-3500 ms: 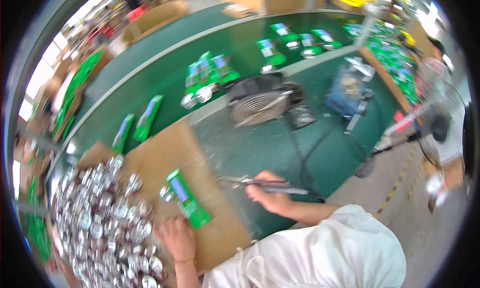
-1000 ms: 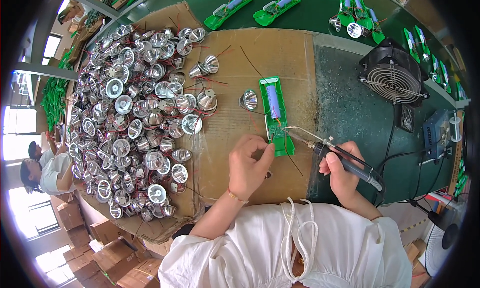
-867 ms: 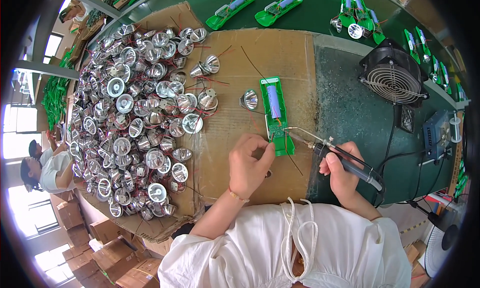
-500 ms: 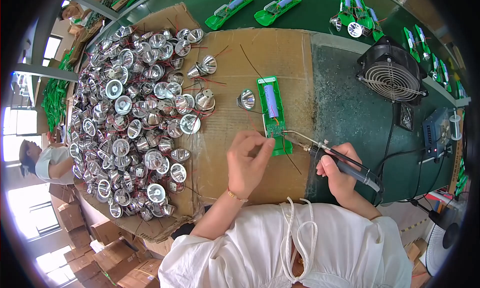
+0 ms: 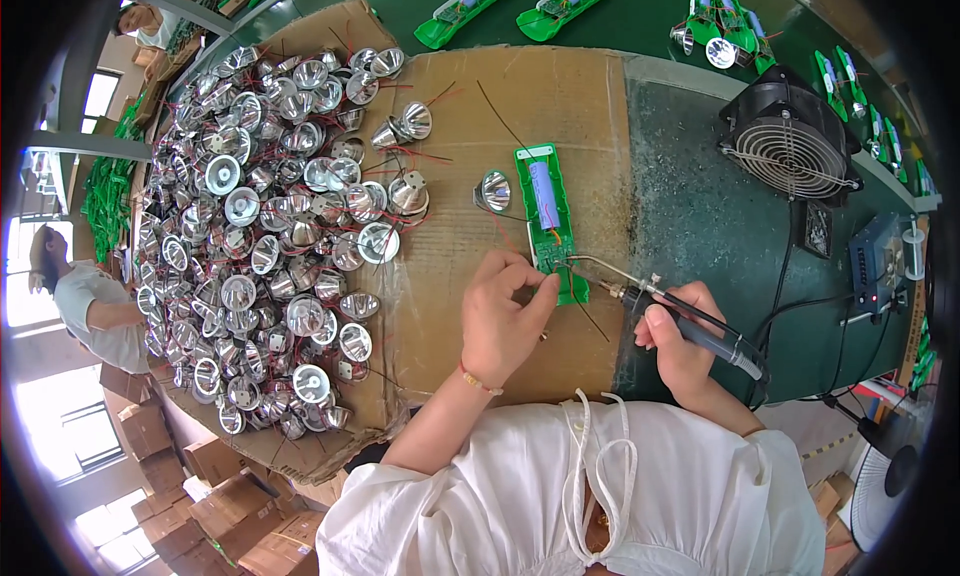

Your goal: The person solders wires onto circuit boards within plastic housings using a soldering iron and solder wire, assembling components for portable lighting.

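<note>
A long green plastic casing (image 5: 563,194) lies on the cardboard, with a blue cylindrical battery (image 5: 543,198) and a small green circuit board (image 5: 553,253) inside it. My left hand (image 5: 503,311) is at the board, thumb and index finger pinched together; whatever is between them is too small to make out. In my right hand (image 5: 684,341) is a soldering iron (image 5: 690,331) with a thin curved metal feed tube, its tip at the board. A silver reflector cup (image 5: 492,191) rests left of the casing, and its red wire runs toward my left fingers.
Many silver reflector cups (image 5: 240,206) heap up on the left. A black fan (image 5: 790,141) and a blue box-shaped station (image 5: 878,263) stand on the right. More green casings (image 5: 465,14) lie along the far side. A person (image 5: 95,301) is at the left.
My left fingertips have shifted slightly right over the board, still pinched. The soldering iron stays at the board with little movement. The person at the left has shifted position.
</note>
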`<state>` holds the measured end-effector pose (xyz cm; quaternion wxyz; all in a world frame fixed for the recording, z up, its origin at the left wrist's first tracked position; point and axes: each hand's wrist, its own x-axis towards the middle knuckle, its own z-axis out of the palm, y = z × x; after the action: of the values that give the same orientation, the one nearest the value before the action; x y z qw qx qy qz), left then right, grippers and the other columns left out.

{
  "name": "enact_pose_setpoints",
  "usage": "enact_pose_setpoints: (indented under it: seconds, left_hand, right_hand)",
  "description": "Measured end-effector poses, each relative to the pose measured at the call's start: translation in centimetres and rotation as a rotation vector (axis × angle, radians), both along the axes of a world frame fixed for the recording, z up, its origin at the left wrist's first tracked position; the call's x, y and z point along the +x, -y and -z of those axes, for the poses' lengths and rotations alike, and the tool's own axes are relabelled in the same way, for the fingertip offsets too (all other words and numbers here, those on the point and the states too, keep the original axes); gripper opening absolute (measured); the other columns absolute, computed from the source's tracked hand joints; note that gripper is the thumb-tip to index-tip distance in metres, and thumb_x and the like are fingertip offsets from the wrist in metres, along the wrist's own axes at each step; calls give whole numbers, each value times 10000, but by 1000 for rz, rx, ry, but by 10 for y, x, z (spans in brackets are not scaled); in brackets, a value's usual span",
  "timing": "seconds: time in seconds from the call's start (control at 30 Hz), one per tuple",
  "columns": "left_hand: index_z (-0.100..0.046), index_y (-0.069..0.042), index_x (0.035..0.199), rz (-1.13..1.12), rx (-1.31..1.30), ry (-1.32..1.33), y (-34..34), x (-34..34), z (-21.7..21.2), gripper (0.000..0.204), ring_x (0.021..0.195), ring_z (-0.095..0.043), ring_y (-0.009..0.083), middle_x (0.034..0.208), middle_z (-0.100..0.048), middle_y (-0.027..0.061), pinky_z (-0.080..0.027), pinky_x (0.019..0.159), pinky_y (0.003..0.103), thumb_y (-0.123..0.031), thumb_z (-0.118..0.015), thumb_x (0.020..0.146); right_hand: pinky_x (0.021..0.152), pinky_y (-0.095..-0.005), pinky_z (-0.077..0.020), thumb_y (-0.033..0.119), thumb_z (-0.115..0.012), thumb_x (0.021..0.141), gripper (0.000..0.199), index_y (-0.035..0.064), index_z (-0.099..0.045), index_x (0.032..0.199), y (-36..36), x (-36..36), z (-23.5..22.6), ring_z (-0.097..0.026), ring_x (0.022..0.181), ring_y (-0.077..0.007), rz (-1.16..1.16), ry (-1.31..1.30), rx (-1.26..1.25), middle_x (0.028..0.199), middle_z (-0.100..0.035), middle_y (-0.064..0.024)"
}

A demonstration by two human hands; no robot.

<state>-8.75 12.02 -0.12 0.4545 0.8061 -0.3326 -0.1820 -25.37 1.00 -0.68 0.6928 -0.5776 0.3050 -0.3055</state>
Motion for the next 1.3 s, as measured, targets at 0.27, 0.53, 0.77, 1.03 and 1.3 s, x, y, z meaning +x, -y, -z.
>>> enact_pose_setpoints:
  seconds: [0.27,0.53,0.77,1.03,1.3]
  left_hand:
    - [-629,-14,696,-14,30,-3,1,0,0,99,616,-560,191,775,-546,89,-444,540,286,-97,-674,723]
    - [-623,-21,702,-92,-34,-102,-3,-3,-2,99,624,-596,202,762,-584,97,-468,564,279,-102,-678,716]
    - [-644,-41,771,51,204,70,-21,11,-8,122,569,-609,268,623,-617,108,-484,552,343,-143,-606,716]
    - [-655,-65,826,87,276,344,-36,8,-23,281,665,-588,259,731,-593,87,-469,598,363,-310,-685,692]
    - [-603,-59,685,-17,197,632,-25,-8,6,286,668,-530,253,664,-546,67,-399,598,377,-318,-714,637]
  right_hand:
    - [458,-216,-440,52,-580,829,146,-4,-455,878,4,-9,2,-544,508,-113,54,19,-23,632,-573,-99]
    - [456,-211,-431,44,-572,828,129,1,-455,863,2,-19,3,-538,510,-102,82,22,-1,628,-572,-93]
    - [453,-205,-429,56,-579,827,136,2,-458,856,2,-30,6,-535,507,-99,102,-5,-13,628,-573,-87]
    - [456,-207,-434,73,-584,827,144,5,-459,849,5,-39,10,-539,513,-102,117,-16,-22,636,-576,-85]
    - [458,-208,-433,70,-584,826,144,3,-459,852,7,-39,13,-540,519,-105,98,-9,-23,639,-575,-89]
